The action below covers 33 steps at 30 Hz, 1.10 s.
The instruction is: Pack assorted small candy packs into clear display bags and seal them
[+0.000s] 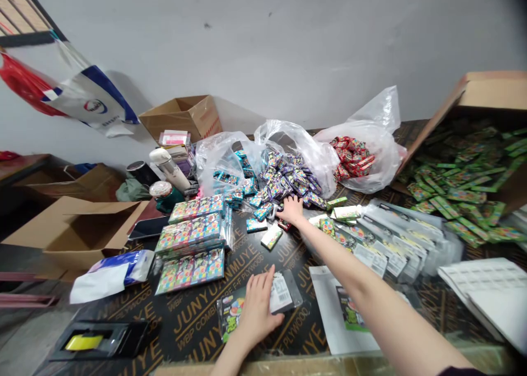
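Observation:
My left hand [257, 310] lies with fingers stretched over a clear plastic pouch [291, 288] that has a dark printed card and a white label in it. Further out, my right hand [291, 210] reaches to the front of a heap of small purple packets [284, 175], fingers a little apart. A dark red packet [284, 224] peeks out under its palm; no grip on it shows. Left of this hand are blue packets [263, 211] and a white-and-green packet [272, 236] on the dark plywood table [197, 321].
Stacks of printed packs [191, 233] stand left. Behind are plastic bags with blue packets [226, 177] and red packets [352, 156]. At right are a carton of green packets [465, 184], overlapping pouches [395, 244] and white sheets [489, 293]. Bottles [168, 167] and an open carton [90, 233] stand left.

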{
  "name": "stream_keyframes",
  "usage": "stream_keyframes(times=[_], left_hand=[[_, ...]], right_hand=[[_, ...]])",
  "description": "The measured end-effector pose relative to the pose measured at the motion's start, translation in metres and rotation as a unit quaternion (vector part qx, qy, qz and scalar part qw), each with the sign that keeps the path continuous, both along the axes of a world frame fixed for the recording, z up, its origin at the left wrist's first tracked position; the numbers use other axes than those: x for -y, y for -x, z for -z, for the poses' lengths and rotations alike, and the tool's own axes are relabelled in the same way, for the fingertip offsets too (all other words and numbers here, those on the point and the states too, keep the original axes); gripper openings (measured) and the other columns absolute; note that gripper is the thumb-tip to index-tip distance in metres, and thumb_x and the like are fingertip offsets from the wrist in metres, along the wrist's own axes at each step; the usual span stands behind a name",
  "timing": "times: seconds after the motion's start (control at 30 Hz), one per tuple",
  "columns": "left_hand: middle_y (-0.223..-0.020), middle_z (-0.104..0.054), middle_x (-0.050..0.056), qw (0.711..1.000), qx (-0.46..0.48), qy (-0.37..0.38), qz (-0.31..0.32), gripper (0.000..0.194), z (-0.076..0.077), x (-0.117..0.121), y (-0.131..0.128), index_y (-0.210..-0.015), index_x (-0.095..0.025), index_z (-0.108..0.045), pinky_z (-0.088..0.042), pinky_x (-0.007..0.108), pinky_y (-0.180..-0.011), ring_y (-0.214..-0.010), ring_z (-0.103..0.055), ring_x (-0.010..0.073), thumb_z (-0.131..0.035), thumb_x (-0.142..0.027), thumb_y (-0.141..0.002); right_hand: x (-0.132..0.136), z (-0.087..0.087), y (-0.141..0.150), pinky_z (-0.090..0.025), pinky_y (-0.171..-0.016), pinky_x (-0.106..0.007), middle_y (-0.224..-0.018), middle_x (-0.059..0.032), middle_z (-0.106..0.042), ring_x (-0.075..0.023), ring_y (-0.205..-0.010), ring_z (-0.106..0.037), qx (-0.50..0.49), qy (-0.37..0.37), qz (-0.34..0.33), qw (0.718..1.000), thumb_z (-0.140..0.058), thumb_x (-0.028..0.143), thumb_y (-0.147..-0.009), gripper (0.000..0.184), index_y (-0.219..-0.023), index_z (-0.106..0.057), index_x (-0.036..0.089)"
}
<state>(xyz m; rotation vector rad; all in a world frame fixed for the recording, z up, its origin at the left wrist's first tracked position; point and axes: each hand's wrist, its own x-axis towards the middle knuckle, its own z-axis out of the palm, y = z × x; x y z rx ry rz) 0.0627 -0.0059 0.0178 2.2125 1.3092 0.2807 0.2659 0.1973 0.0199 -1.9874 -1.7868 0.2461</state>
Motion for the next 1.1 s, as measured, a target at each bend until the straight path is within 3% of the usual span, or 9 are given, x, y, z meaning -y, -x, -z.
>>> stream_keyframes(times=[0.23, 0.37, 0.5, 0.67, 0.77, 0.83, 0.93, 1.0, 1.1], left_hand=[[-0.126, -0.045, 0.008, 1.0, 0.025, 0.003, 0.0, 0.1, 0.002, 0.003, 0.003, -0.139, -0.022, -0.018, -0.011, 0.046, -0.107, -0.117, -0.036, 0.0271, -0.069, -0.027, -0.053], [-0.124, -0.047, 0.009, 0.991, 0.129, 0.017, -0.035, 0.1, -0.008, -0.009, 0.003, -0.136, -0.023, -0.027, -0.021, 0.047, -0.103, -0.115, -0.04, 0.0279, -0.076, -0.037, -0.05], [-0.108, -0.058, 0.01, 0.934, 0.311, 0.095, -0.147, 0.059, -0.035, -0.026, -0.008, -0.118, -0.015, -0.049, -0.04, 0.035, -0.087, -0.097, -0.053, 0.0211, -0.063, -0.044, -0.069], [-0.056, -0.058, 0.001, 0.84, 0.403, 0.343, -0.124, 0.034, -0.052, -0.025, -0.024, -0.066, -0.011, -0.061, -0.04, 0.022, -0.054, -0.051, -0.05, 0.0099, -0.06, -0.045, -0.071], [-0.054, -0.057, 0.0, 0.813, 0.424, 0.37, -0.149, 0.033, -0.049, -0.018, -0.027, -0.059, -0.011, -0.059, -0.035, 0.019, -0.047, -0.045, -0.045, 0.0067, -0.067, -0.042, -0.065], [-0.053, -0.055, -0.001, 0.805, 0.433, 0.368, -0.169, 0.032, -0.047, -0.014, -0.028, -0.06, -0.01, -0.06, -0.034, 0.018, -0.045, -0.043, -0.043, 0.0055, -0.069, -0.041, -0.063], [-0.052, -0.054, -0.001, 0.791, 0.45, 0.365, -0.196, 0.033, -0.044, -0.011, -0.028, -0.061, -0.01, -0.061, -0.034, 0.018, -0.045, -0.042, -0.042, 0.0049, -0.069, -0.041, -0.064], [-0.053, -0.055, 0.0, 0.791, 0.451, 0.364, -0.196, 0.033, -0.043, -0.01, -0.03, -0.062, -0.009, -0.062, -0.034, 0.018, -0.045, -0.043, -0.042, 0.0048, -0.068, -0.042, -0.065], [-0.056, -0.058, 0.002, 0.82, 0.422, 0.351, -0.164, 0.035, -0.042, -0.009, -0.029, -0.066, -0.009, -0.064, -0.037, 0.019, -0.048, -0.046, -0.045, 0.0066, -0.064, -0.044, -0.069]], right_hand=[[0.028, -0.01, 0.002, -0.026, -0.092, -0.048, -0.118, -0.019, -0.048, -0.0336, -0.11, -0.04, -0.151, -0.011, -0.012, 0.988, -0.062, 0.03, -0.063, 0.053, -0.111, -0.05, 0.011], [0.071, -0.029, -0.008, -0.042, -0.081, -0.037, -0.106, -0.0096, -0.058, -0.0226, -0.095, -0.054, -0.285, 0.002, -0.08, 0.955, -0.049, 0.04, -0.075, 0.039, -0.107, -0.05, 0.017], [0.128, -0.036, 0.0, -0.046, -0.047, -0.027, -0.067, -0.0045, -0.062, -0.0157, -0.054, -0.058, -0.395, 0.097, -0.155, 0.9, -0.031, 0.051, -0.084, 0.043, -0.079, -0.056, 0.016], [0.169, -0.039, 0.001, -0.027, -0.03, -0.019, -0.042, 0.0057, -0.042, -0.0075, -0.031, -0.036, -0.513, 0.187, -0.134, 0.827, -0.04, 0.057, -0.081, 0.044, -0.062, -0.048, 0.018], [0.177, -0.045, -0.009, -0.038, -0.041, -0.021, -0.055, 0.0013, -0.053, -0.0103, -0.045, -0.048, -0.45, 0.158, -0.176, 0.861, -0.04, 0.054, -0.083, 0.042, -0.073, -0.057, 0.017], [0.183, -0.05, -0.013, -0.048, -0.067, -0.03, -0.094, -0.0066, -0.062, -0.0179, -0.08, -0.059, -0.39, 0.08, -0.21, 0.893, -0.045, 0.054, -0.08, 0.044, -0.104, -0.057, 0.019], [0.196, -0.054, -0.011, -0.03, -0.1, -0.043, -0.137, -0.0098, -0.034, -0.0272, -0.124, -0.034, -0.28, -0.03, -0.263, 0.923, -0.068, 0.05, -0.063, 0.087, -0.135, -0.028, 0.023], [0.205, -0.053, -0.006, -0.024, -0.104, -0.044, -0.138, -0.0096, -0.033, -0.0279, -0.127, -0.03, -0.232, -0.058, -0.283, 0.929, -0.073, 0.041, -0.058, 0.093, -0.136, -0.026, 0.023], [0.213, -0.05, 0.0, -0.031, -0.101, -0.039, -0.128, -0.0083, -0.045, -0.0247, -0.118, -0.041, -0.232, -0.087, -0.273, 0.93, -0.069, 0.028, -0.061, 0.079, -0.131, -0.033, 0.022]])
